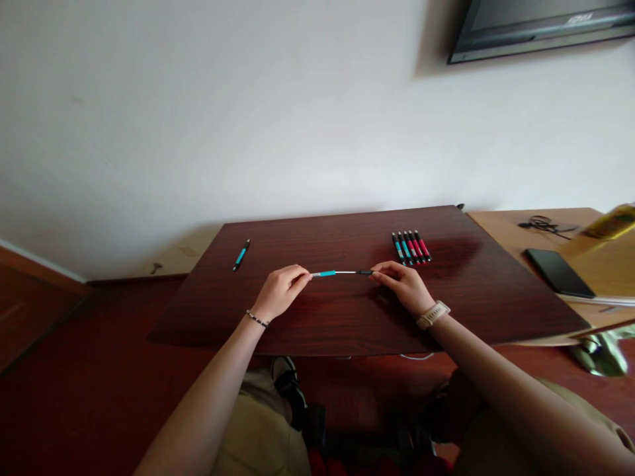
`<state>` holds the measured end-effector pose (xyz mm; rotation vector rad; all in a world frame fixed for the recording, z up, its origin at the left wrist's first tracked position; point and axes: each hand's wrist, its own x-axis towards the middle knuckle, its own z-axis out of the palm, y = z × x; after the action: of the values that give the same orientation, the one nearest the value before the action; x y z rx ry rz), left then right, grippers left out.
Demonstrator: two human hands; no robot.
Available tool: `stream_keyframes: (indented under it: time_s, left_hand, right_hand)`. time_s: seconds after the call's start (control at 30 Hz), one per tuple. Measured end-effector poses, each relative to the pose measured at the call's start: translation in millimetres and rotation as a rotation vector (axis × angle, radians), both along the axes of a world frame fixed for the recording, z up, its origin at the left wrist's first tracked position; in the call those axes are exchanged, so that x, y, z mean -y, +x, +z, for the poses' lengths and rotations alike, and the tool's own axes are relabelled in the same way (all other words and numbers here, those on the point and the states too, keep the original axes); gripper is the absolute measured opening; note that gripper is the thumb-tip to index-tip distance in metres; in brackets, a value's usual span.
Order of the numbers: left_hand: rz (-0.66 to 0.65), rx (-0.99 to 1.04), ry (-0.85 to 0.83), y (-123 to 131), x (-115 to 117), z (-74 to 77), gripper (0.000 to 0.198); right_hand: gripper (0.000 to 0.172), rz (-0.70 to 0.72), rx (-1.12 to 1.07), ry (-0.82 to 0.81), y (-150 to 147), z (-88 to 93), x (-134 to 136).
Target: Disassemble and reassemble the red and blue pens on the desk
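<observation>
My left hand (282, 289) pinches the end of a blue pen barrel (326, 273) above the middle of the dark wooden table (317, 324). A thin white refill (346, 272) spans the gap from this barrel to a black pen part (364, 272). That black part is pinched in the fingertips of my right hand (403, 285). Left of my hands lies a single blue and black pen (241, 255). Beyond my right hand, several blue and pink pens (411, 247) lie side by side in a row.
To the right, a lighter wooden desk (501, 228) holds a black phone (558, 272), a coiled black cable (543, 225) and a yellow item (612, 221). The wall (297, 119) rises behind the table, with a screen (546, 30) mounted at the upper right.
</observation>
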<state>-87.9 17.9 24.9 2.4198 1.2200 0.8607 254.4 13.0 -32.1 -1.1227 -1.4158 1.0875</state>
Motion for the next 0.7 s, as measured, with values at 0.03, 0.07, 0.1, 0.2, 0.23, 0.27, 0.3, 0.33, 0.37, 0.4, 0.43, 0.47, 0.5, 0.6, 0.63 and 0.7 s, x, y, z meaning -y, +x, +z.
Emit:
stream_keyframes:
  time_s: [0.03, 0.07, 0.1, 0.2, 0.23, 0.27, 0.3, 0.33, 0.37, 0.4, 0.43, 0.47, 0.5, 0.6, 0.63, 0.7]
  left_hand:
    - [0.006, 0.0, 0.003, -3, 1, 0.4, 0.026]
    - [0.012, -0.001, 0.006, -5, 2, 0.8, 0.026]
    - [0.019, 0.0, 0.009, -8, 3, 1.0, 0.025]
    - [0.041, -0.002, 0.012, -13, 5, 0.5, 0.025]
    - [0.047, -0.004, 0.011, -14, 5, 0.0, 0.025]
    - [0.049, -0.005, 0.011, -15, 6, -0.6, 0.025]
    - [0.049, -0.006, 0.01, -15, 6, -1.2, 0.025]
    - [0.046, -0.007, 0.008, -15, 6, -1.8, 0.025]
    - [0.04, -0.009, 0.009, -15, 6, -2.2, 0.025]
    - [0.034, -0.011, 0.01, -14, 6, -2.5, 0.025]
    - [0.027, -0.013, 0.014, -13, 6, -2.7, 0.025]
    - [0.02, -0.016, 0.018, -12, 6, -2.9, 0.024]
    - [0.016, -0.019, 0.024, -11, 6, -2.9, 0.024]
    - [0.007, -0.026, 0.04, -7, 6, -3.1, 0.023]
    - [0.004, -0.029, 0.044, -6, 6, -3.1, 0.023]
    - [-0.003, -0.032, 0.05, -3, 6, -3.2, 0.023]
  right_hand:
    - [0.038, -0.004, 0.003, 0.006, 0, 0.0, 0]
    - [0.037, -0.011, 0.006, 0.012, 1, -0.1, 0]
    - [0.037, -0.022, 0.009, 0.017, 1, -0.4, 0]
    - [0.035, -0.085, 0.041, 0.029, 3, -1.9, -1]
    - [0.034, -0.118, 0.077, 0.036, 3, -2.4, -1]
    - [0.032, -0.153, 0.13, 0.049, 4, -2.7, -1]
    - [0.029, -0.187, 0.195, 0.064, 5, -2.7, 0]
    - [0.026, -0.22, 0.267, 0.08, 7, -2.6, 0]
    - [0.023, -0.247, 0.342, 0.092, 8, -2.4, 1]
    - [0.02, -0.269, 0.414, 0.1, 9, -2.1, 2]
    - [0.018, -0.282, 0.481, 0.107, 10, -2.0, 2]
    - [0.016, -0.289, 0.543, 0.116, 10, -2.1, 3]
    - [0.015, -0.289, 0.6, 0.129, 11, -2.6, 3]
    - [0.014, -0.267, 0.717, 0.194, 12, -5.8, 4]
    - [0.014, -0.26, 0.742, 0.214, 12, -7.1, 3]
    - [0.014, -0.251, 0.773, 0.237, 12, -8.7, 3]
